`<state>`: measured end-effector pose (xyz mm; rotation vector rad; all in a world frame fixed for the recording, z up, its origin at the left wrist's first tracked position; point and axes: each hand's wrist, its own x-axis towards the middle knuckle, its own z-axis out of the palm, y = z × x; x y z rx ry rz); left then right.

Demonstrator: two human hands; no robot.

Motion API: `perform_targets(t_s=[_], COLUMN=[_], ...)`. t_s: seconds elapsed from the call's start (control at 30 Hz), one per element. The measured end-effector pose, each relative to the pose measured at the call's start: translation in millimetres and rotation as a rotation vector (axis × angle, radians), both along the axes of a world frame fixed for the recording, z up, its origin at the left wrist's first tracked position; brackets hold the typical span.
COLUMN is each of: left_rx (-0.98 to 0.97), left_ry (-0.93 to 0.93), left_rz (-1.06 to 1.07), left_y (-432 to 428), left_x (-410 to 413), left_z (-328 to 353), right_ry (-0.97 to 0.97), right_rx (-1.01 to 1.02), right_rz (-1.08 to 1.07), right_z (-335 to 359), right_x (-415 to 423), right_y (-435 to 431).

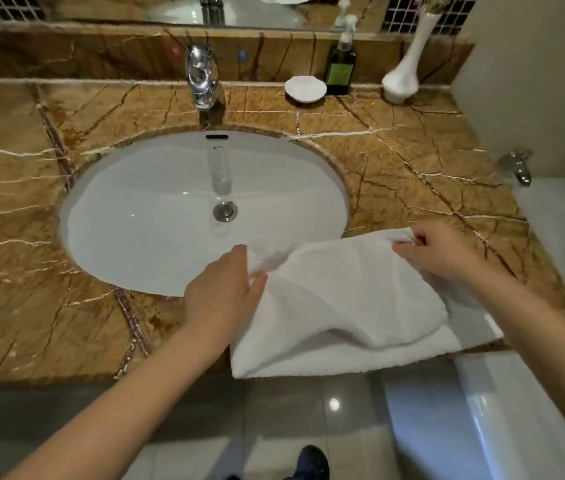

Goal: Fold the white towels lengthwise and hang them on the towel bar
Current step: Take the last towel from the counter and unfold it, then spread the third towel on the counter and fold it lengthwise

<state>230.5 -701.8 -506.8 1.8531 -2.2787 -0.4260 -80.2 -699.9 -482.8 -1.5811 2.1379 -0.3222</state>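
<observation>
Left forearm (118,393) nearest; left hand (222,292) pinches the white towel (343,306) edge, right hand (443,251) grips its far corner. Towel lies part-folded on marble counter (412,150), overlapping the sink (128,209) rim.

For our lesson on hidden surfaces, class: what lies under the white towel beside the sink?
Marble counter shows around the towel, so it rests on that. The left hand and right hand grip its far edge. Whatever lies beneath the cloth itself is covered.

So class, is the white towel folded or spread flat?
Partly folded: the white towel lies doubled over itself, left hand and right hand gripping its far corners.
</observation>
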Motion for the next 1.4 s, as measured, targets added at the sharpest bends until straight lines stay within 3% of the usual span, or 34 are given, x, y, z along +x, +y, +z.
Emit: perform_targets(t_s=[0.1,0.17,0.2,0.43,0.53,0.63,0.7,0.77,0.83,0.97,1.23,1.4], left_rx=[-0.152,-0.241,-0.188,0.602,0.605,0.605,0.640,0.657,0.710,0.754,0.485,0.444], left_ry=[-0.058,-0.020,0.041,0.727,0.989,1.085,1.060,0.997,0.945,0.794,0.379,0.264], left_rz=[-0.065,-0.154,-0.166,-0.066,-0.039,0.042,0.092,0.111,0.069,0.029,0.402,0.517], left_y=[-6,-9,-9,14,18,13,8,1,-3,-8,-14,-19], left_x=[-5,-16,-25,-86,-79,-41,-9,25,60,129,252,296], left_z=[4,15,24,78,93,96,95,94,96,108,79,55], right_ry=[0.162,0.135,0.087,-0.747,-1.009,-1.217,-1.054,-0.821,-0.679,-0.491,-0.068,0.230], right_rx=[-0.105,-0.125,-0.098,0.189,0.276,0.308,0.117,-0.170,-0.286,-0.210,-0.118,-0.013], right_rz=[0.104,0.090,0.068,-0.116,-0.057,0.057,0.128,0.077,0.006,0.018,0.455,0.530], right_z=[6,15,20,84,97,104,96,78,54,19,-14,-40], right_x=[-3,-1,1,56,86,106,124,146,167,205,293,326], right_y=[4,2,0,-1,5,13,18,24,32,52,75,79])
